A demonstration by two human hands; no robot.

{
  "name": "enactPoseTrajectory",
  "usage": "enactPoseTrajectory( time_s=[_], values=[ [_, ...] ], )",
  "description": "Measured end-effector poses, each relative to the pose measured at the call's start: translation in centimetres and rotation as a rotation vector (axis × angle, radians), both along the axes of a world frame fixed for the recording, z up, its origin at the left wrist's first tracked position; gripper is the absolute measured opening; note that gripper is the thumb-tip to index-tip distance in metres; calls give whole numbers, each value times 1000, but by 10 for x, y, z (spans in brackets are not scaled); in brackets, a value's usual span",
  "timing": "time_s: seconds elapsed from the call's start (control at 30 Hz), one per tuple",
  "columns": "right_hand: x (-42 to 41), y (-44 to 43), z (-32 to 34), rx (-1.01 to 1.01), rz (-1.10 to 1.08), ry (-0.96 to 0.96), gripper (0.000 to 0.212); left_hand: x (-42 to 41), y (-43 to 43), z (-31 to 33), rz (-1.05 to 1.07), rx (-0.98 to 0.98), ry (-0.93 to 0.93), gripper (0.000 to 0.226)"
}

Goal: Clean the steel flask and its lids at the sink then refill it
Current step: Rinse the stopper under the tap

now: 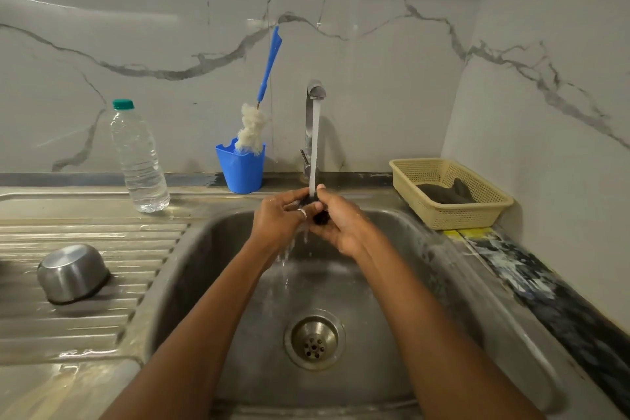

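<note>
Over the sink (439, 269), above its drain (314, 340), both forearms reach in, and an upturned steel cup (72, 273) sits on the wet draining board (102, 327) to the left. The left hand (280, 219) and right hand (338, 227) meet with fingers curled round a small black lid (320, 217), which is pinched between them and mostly hidden, right under the stream from the tap (315, 92). Behind stand a water bottle (139, 160), a blue cup (241, 168) holding a bottle brush (253, 128), and a cream basket (450, 192) to the right.
</note>
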State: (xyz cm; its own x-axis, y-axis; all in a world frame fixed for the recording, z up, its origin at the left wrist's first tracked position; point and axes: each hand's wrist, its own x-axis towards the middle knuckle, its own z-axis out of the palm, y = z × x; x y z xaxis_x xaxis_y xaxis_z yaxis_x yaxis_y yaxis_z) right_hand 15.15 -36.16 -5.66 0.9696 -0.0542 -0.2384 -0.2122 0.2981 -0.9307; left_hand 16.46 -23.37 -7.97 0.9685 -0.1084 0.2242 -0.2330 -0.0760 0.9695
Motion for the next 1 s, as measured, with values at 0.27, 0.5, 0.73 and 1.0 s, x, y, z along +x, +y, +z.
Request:
enactPoseTrajectory(
  time_s=[0.27, 0.5, 0.73, 1.0],
  values=[
    [5, 4, -3, 35, -31, 1, 28, 4, 1, 0, 105, 105, 70, 35],
    [9, 1, -7, -299, -3, -250, 33, 8, 1, 0, 144, 60, 289, 55],
    [11, 0, -10, -595, -24, -292, 30, 7, 1, -5, 64, 71, 282, 35],
    [10, -3, -11, -956, -8, -332, 37, 9, 0, -8, 24, 26, 283, 29]
  ],
)
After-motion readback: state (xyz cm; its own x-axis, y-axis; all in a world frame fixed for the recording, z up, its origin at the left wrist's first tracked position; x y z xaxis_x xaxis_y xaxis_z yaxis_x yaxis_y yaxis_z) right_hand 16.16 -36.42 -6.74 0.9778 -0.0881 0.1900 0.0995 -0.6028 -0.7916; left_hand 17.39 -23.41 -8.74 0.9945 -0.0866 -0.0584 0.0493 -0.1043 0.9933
